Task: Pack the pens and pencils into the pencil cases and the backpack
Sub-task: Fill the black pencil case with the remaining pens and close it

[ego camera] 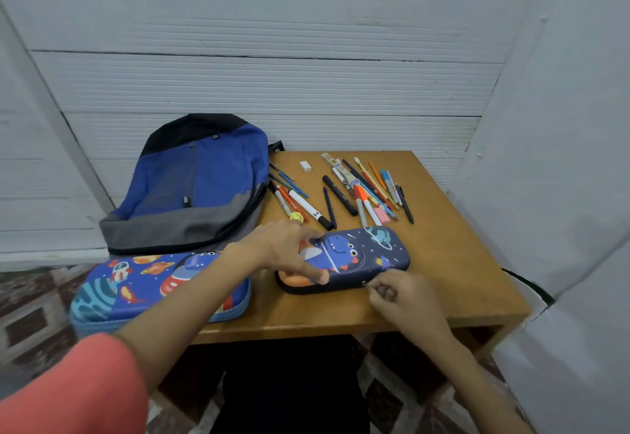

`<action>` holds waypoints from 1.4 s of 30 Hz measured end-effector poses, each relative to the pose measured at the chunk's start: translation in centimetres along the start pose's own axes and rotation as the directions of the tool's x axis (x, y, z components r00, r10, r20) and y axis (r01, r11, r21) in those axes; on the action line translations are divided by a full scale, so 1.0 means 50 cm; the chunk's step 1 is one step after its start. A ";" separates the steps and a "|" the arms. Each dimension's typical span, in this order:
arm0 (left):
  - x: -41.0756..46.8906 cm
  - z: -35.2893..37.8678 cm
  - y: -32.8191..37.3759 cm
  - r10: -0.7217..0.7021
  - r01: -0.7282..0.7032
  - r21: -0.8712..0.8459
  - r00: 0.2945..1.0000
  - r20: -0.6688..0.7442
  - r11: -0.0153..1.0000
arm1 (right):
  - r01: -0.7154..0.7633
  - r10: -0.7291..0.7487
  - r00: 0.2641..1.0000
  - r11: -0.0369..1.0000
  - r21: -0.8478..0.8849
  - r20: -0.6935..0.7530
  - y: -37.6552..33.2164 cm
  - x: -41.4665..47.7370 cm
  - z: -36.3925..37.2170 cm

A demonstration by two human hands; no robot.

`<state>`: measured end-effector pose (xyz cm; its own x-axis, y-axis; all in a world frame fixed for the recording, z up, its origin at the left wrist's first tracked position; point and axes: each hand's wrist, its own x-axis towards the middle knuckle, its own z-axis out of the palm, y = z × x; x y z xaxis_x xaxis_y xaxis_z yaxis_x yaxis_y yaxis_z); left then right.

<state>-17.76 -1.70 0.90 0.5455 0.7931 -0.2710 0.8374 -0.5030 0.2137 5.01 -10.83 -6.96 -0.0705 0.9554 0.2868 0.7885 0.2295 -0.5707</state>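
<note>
A dark blue dinosaur pencil case [368, 254] lies near the table's front edge, zipped closed as far as I can see. My left hand [289, 249] rests on its left end, fingers pressing the lid. My right hand [395, 294] pinches the small metal zipper pull [364, 284] on the case's front side. A larger blue space-print pencil case [153, 288] lies to the left, partly over the table's edge. A blue, black and grey backpack [194, 184] lies behind it. Loose pens and pencils [371, 188] are spread at the back right, with more markers [300, 202] beside the backpack.
The small wooden table [453, 263] stands against a white panelled wall. A white eraser [305, 165], a pink eraser [382, 214] and a small yellow round thing [296, 217] lie among the pens. Patterned floor tiles show below.
</note>
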 end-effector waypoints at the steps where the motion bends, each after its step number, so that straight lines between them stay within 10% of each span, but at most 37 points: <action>1: -0.001 -0.001 0.005 -0.003 0.003 0.004 1.000 -0.006 1.000 | -0.052 0.052 0.999 0.999 -0.001 0.008 0.006 0.005 -0.010; 24: -0.020 0.018 0.039 0.057 -0.053 0.030 0.992 -0.112 0.998 | -0.211 0.213 0.975 0.976 -0.046 0.062 0.033 0.144 -0.001; 31: 0.020 0.007 0.051 0.046 -0.045 -0.009 0.993 0.110 0.999 | -0.228 0.227 0.968 0.974 -0.008 0.107 0.043 0.139 -0.010; 42: 0.024 0.007 0.051 0.025 -0.029 0.048 0.996 0.086 0.998 | -0.145 0.115 0.942 0.987 0.073 0.315 0.043 0.081 -0.054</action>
<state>-14.93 -2.14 0.81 0.5667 0.7481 -0.3452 0.8221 -0.5414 0.1762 8.08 -6.99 -4.95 -0.1678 0.9851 -0.0377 0.7435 0.1013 -0.6610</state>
